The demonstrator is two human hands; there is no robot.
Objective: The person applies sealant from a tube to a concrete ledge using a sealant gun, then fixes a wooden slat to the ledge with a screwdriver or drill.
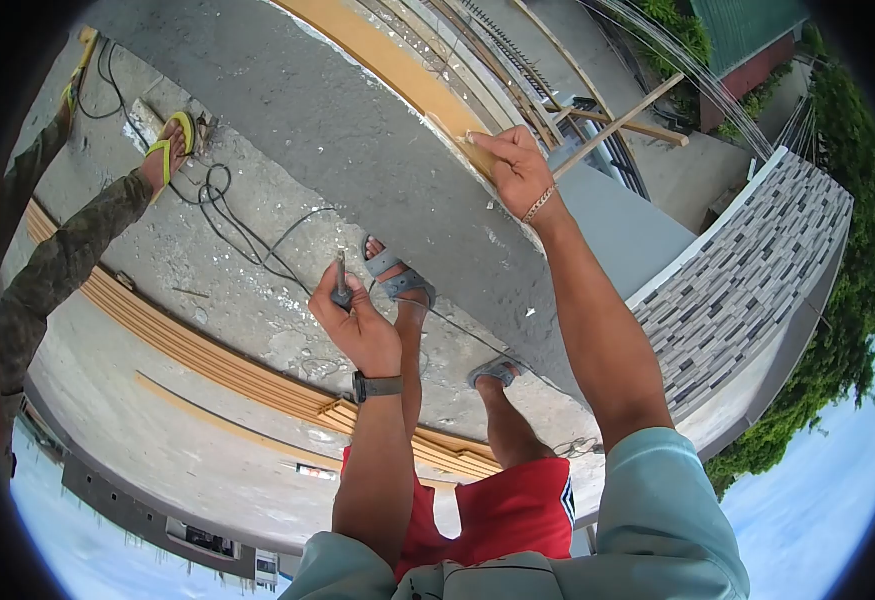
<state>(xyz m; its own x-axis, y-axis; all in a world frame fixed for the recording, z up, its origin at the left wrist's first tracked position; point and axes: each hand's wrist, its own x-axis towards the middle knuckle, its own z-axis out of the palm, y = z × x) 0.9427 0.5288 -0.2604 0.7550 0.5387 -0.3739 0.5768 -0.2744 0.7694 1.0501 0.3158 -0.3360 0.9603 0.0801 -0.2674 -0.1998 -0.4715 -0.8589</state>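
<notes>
My left hand (pixel 357 325), with a dark watch at the wrist, is closed on a small grey tool with a thin metal tip pointing up (pixel 341 285). Its handle is mostly covered by my fingers, so I cannot tell its kind. Reaching forward, my right hand (pixel 522 175) has its fingers pinched together at the edge of a long orange-brown board (pixel 397 62). Something small and pale shows at these fingertips. Along my side of the board runs a grey cement ledge (pixel 287 125).
A person in camouflage trousers and yellow flip-flops (pixel 179 140) stands at the left. Black cables (pixel 222 215) loop over the dusty floor near my sandals (pixel 412 285). Long brown planks (pixel 207 350) lie behind my feet. Beyond the ledge are wooden bars (pixel 617 125) and a lower level.
</notes>
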